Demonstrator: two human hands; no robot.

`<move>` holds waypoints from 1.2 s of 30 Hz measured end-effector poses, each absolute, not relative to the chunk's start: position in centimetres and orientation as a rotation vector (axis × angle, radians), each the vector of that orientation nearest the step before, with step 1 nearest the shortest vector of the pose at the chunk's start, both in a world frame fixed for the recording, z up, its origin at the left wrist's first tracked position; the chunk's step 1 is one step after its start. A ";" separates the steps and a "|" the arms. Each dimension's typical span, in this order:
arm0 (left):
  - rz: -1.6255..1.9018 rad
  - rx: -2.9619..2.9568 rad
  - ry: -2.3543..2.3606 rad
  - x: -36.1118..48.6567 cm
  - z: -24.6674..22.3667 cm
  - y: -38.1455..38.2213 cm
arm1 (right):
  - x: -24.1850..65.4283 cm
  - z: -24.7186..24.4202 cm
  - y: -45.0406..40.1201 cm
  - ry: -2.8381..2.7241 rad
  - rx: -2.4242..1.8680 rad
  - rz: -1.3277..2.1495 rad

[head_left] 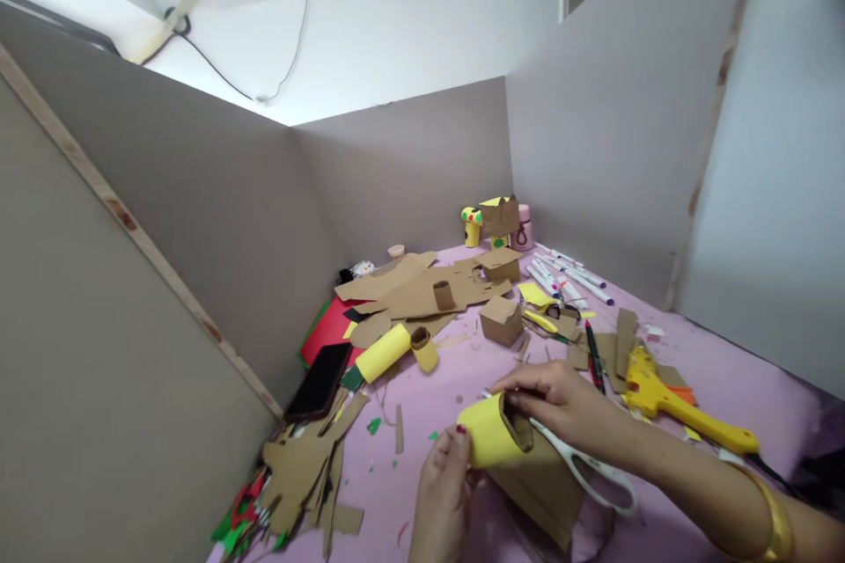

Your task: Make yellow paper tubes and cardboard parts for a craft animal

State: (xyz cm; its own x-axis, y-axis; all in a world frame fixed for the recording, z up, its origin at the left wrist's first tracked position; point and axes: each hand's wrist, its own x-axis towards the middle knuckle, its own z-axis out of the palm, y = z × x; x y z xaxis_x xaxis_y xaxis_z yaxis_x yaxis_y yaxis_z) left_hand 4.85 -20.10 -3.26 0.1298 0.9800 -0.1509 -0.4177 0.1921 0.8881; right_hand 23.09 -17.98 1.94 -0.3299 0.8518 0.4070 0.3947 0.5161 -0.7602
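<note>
A short cardboard tube wrapped in yellow paper (pixel 487 433) is held between my two hands, its brown open end turned to the right. My left hand (pixel 444 488) grips its left side, thumb on the yellow paper. My right hand (pixel 561 409) pinches the rim at the open end, some fingertips hidden behind the tube. Beneath the tube lies a folded piece of cardboard (pixel 545 493). White-handled scissors (pixel 604 475) rest on it under my right hand, their blades mostly covered.
A yellow glue gun (pixel 687 418) lies at right, near pens (pixel 594 356) and several markers (pixel 571 273). Small cardboard boxes (pixel 502 325) and another yellow tube (pixel 383 352) stand farther back. A phone (pixel 320 380) and cardboard scraps (pixel 300 462) are at left. Grey partitions (pixel 409 167) enclose the table.
</note>
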 end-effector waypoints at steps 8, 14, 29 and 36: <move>1.186 0.623 0.855 5.1 -2.3 -23.5 | 22.2 2.4 -20.8 -2.061 -0.992 0.566; 1.245 0.341 0.847 5.7 -1.6 -25.4 | 23.2 2.2 -21.5 -2.021 -1.123 0.470; 1.360 0.259 0.794 6.3 -1.9 -26.6 | 23.0 -0.8 -27.3 -1.896 -1.128 0.644; 1.239 0.328 0.833 6.1 -2.5 -27.1 | 22.0 -0.3 -27.7 -1.926 -1.032 0.674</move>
State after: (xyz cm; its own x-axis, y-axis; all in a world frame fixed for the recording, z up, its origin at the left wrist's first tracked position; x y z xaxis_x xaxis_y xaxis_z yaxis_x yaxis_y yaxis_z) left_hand 6.12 -27.12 -2.53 0.0860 0.9217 -0.3782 -0.6978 0.3267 0.6375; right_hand 21.96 -27.68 -0.34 -0.3191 0.8519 0.4152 0.4071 0.5188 -0.7517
